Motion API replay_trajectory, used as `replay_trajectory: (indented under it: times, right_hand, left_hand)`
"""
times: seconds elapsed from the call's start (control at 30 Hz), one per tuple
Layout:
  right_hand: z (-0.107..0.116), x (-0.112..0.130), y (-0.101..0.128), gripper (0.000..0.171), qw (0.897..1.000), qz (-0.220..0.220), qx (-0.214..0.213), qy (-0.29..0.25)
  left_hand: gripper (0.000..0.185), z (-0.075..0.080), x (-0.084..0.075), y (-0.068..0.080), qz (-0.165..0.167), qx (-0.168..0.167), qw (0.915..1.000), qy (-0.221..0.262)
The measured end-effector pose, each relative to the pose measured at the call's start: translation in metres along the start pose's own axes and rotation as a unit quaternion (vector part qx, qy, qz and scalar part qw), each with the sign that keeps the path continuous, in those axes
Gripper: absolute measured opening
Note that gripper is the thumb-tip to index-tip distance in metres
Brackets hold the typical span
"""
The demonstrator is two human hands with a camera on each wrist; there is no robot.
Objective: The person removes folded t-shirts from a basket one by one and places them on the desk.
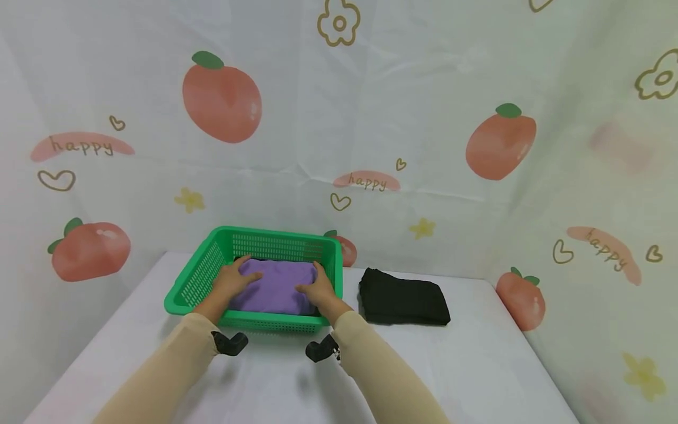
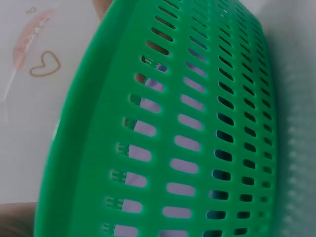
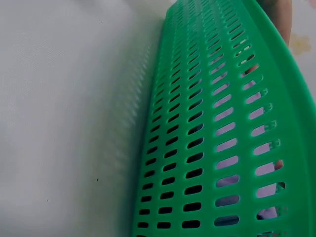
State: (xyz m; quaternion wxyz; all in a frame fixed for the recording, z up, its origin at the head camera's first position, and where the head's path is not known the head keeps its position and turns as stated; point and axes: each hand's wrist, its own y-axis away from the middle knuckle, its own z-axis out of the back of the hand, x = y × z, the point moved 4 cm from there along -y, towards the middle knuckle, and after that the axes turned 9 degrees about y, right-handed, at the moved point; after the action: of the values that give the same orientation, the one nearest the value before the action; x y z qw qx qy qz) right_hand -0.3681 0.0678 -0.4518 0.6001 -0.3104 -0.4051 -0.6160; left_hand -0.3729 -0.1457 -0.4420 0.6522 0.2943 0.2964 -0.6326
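A folded purple cloth (image 1: 275,288) lies inside a green plastic basket (image 1: 175,303), over dark fabric of which only a thin edge shows. My left hand (image 1: 233,281) grips the cloth at its left side, thumb across the top and fingers at the far left corner. On the opposite side my right hand (image 1: 320,291) holds the right edge, its thumb also on top. In the left wrist view the basket wall (image 2: 98,148) hides most of that hand. The right wrist view likewise shows mainly the slotted basket wall (image 3: 296,148), with bits of purple behind the slots.
A folded black cloth (image 1: 405,299) lies on the white table (image 1: 477,365), just right of the basket. Behind the table hangs a white curtain (image 1: 296,118) printed with fruit and hearts. The basket's near rim stands between the forearms and the purple cloth.
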Motion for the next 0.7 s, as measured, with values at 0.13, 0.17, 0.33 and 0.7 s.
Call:
replay_trajectory:
  times: [0.13,0.17,0.33,0.7]
  right_hand:
    - [0.001,-0.001,-0.001,0.082,1.000,-0.011,-0.003,-0.012]
    - [0.001,-0.001,-0.001,0.082,1.000,-0.014,-0.004,-0.015]
    - [-0.003,-0.002,-0.004,0.079,0.999,-0.027,-0.005,-0.020]
    - [-0.010,-0.010,-0.010,0.075,0.998,-0.057,0.014,-0.010]
  left_hand:
    - [0.071,-0.002,0.000,-0.002,0.020,0.030,0.9993,0.008]
    - [0.071,-0.002,0.000,-0.002,0.025,0.036,0.9990,0.007]
    - [0.074,0.001,0.005,-0.004,0.045,0.058,0.9966,0.037]
    - [0.072,-0.002,0.013,-0.007,0.060,0.069,0.9879,0.125]
